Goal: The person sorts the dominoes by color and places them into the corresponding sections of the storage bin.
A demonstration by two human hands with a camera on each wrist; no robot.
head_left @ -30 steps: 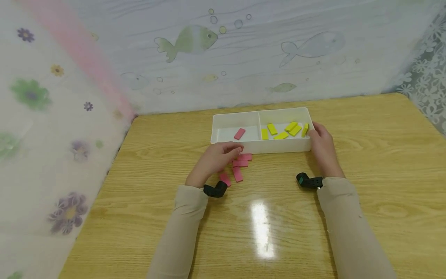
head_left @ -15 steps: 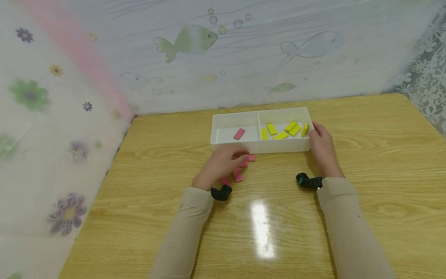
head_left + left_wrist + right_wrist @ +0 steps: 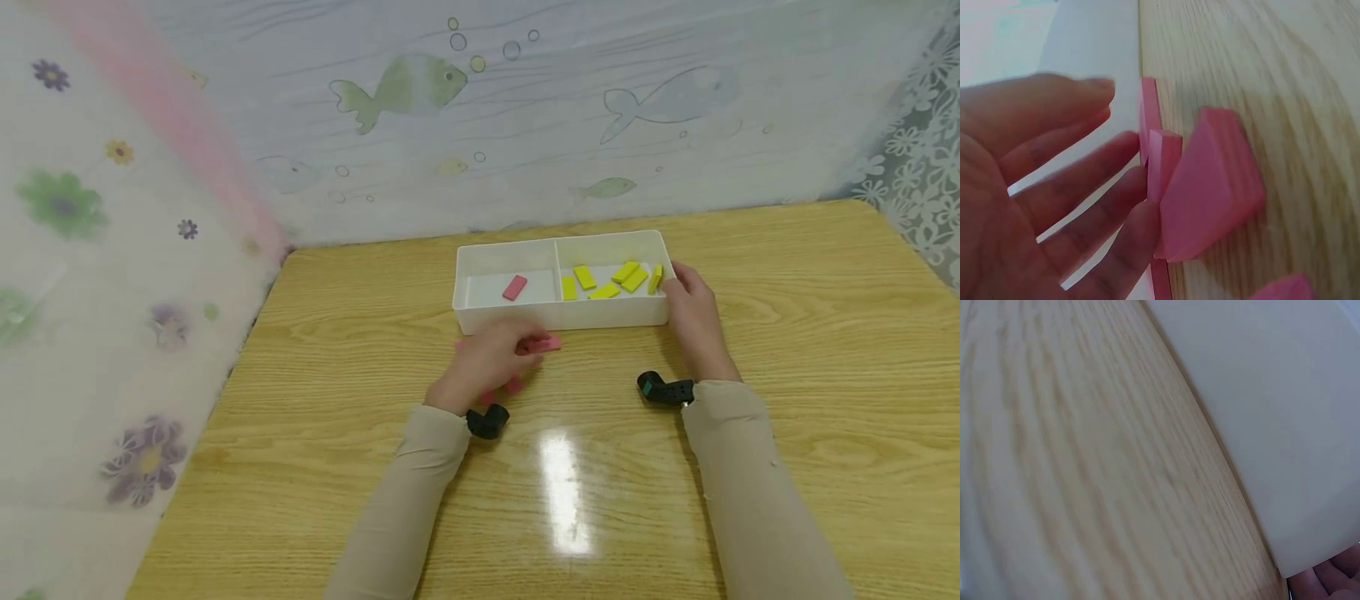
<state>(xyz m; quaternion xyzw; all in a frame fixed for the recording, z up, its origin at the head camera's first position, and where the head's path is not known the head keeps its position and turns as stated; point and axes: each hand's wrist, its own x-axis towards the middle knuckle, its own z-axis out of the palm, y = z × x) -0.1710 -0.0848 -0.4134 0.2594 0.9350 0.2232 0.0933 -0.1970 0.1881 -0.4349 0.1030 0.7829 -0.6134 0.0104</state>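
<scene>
Just in front of a white two-compartment box (image 3: pixel 600 315), my left hand (image 3: pixel 487 354) reaches over several flat pink blocks (image 3: pixel 553 342) on the table. In the left wrist view, its relaxed fingers (image 3: pixel 1125 247) touch the pink blocks (image 3: pixel 1207 194) beside the box wall, and nothing is pinched. The hand covers part of the pile in the head view. At the box's right end, my right hand (image 3: pixel 697 321) grips the corner; only some fingers (image 3: pixel 1335 578) show in the right wrist view. One pink block (image 3: pixel 514 287) lies in the left compartment, and several yellow blocks (image 3: pixel 585 277) in the right.
The wooden table (image 3: pixel 300 433) extends around the box on every side. Behind it stands a wall covering (image 3: pixel 540 108) printed with fish, and a flowered one (image 3: pixel 112 275) is on the left. A wrist camera (image 3: pixel 663 390) sits at each sleeve cuff.
My left hand has moved to the right and slightly nearer along the box front, and the pink blocks by its fingertips have shifted rightward. The right hand and box have stayed put.
</scene>
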